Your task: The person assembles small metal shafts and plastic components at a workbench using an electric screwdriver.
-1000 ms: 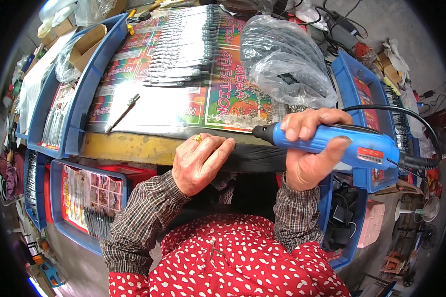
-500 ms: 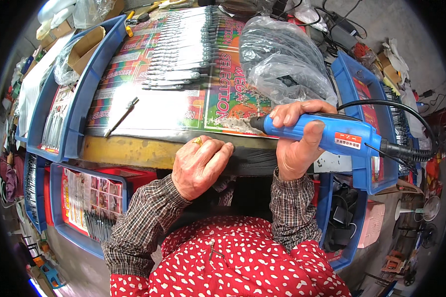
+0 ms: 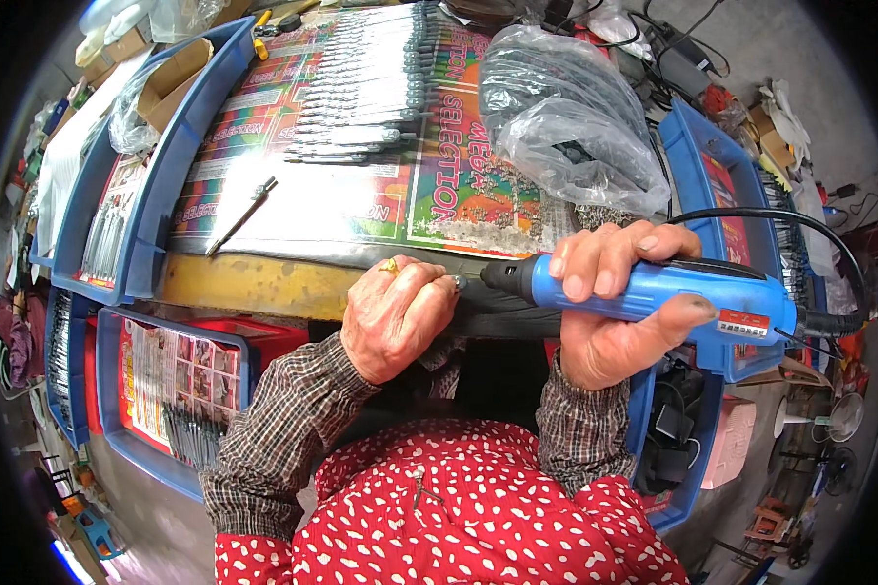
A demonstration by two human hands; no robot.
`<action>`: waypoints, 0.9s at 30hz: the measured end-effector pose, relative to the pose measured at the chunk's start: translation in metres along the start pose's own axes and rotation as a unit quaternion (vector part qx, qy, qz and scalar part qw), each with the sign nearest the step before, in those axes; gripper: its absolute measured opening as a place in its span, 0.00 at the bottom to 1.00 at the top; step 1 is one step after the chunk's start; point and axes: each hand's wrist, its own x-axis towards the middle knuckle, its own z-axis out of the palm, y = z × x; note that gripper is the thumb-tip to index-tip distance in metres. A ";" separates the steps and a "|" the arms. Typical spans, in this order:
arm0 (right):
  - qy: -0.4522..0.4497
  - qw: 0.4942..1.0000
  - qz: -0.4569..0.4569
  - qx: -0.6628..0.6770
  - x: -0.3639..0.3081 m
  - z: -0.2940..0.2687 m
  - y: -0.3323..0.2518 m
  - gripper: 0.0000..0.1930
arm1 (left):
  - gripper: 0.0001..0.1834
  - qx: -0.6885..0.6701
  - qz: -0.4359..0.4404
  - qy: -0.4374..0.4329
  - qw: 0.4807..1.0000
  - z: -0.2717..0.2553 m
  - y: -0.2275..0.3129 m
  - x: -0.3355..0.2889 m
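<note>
My right hand (image 3: 619, 302) is wrapped around a blue corded electric screwdriver (image 3: 654, 292), its black nose pointing left at the fingers of my other hand. My left hand (image 3: 400, 314) is closed at the table's front edge, a ring on one finger. A small greyish end shows at its fingertips, close to the tool's nose; what it belongs to is hidden. Scattered tiny metal parts, seemingly screws (image 3: 502, 210), lie on the printed sheet beyond the tool. To the left, a single slim dark-and-silver pen-like piece (image 3: 242, 216) rests diagonally.
Rows of similar pen-like pieces (image 3: 361, 88) lie at the back. A clear plastic bag (image 3: 580, 127) with dark contents sits right of them. Blue trays (image 3: 174, 166) flank the table; a lower tray (image 3: 117, 390) stands at left. The tool's black cable (image 3: 839, 234) arcs at right.
My right hand has swung the screwdriver's nose down and left, from over the small parts to beside my left fingertips. My left hand has stayed nearly in place.
</note>
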 end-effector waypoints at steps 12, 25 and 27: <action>-0.002 1.000 0.012 0.019 -0.002 0.002 -0.001 0.28 | 0.17 0.015 0.000 -0.002 1.000 -0.001 0.001 0.001; 0.009 1.000 -0.002 0.006 -0.002 0.000 -0.004 0.29 | 0.19 0.020 0.017 -0.015 1.000 0.000 -0.001 -0.001; 0.010 1.000 -0.001 0.006 -0.003 -0.001 -0.005 0.29 | 0.18 0.017 0.018 -0.016 1.000 0.000 -0.001 0.000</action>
